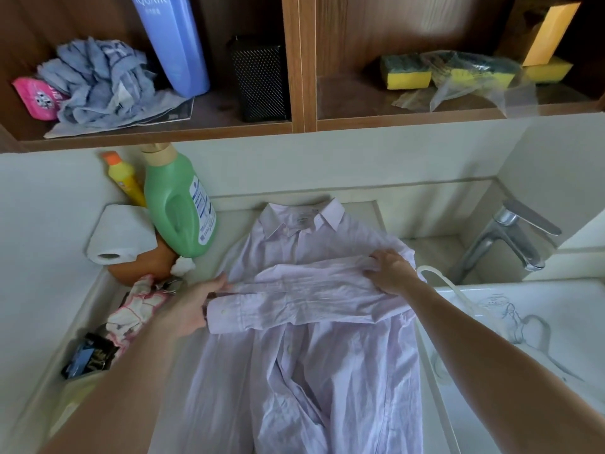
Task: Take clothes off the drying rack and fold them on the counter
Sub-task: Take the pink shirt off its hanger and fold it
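One shirt is laid flat on the counter, collar at the back edge. Its crossed sleeve is gripped at the cuff by the left hand and pinched by the right hand. The left edge is crowded by a green bottle and gloves; a hose is looped at the right edge.

A pale lilac, finely striped dress shirt lies flat on the counter in the middle of the frame, front up and buttoned, collar toward the back wall, hem running off the lower edge. One long sleeve is folded straight across the chest, its buttoned cuff pointing to the left of the frame
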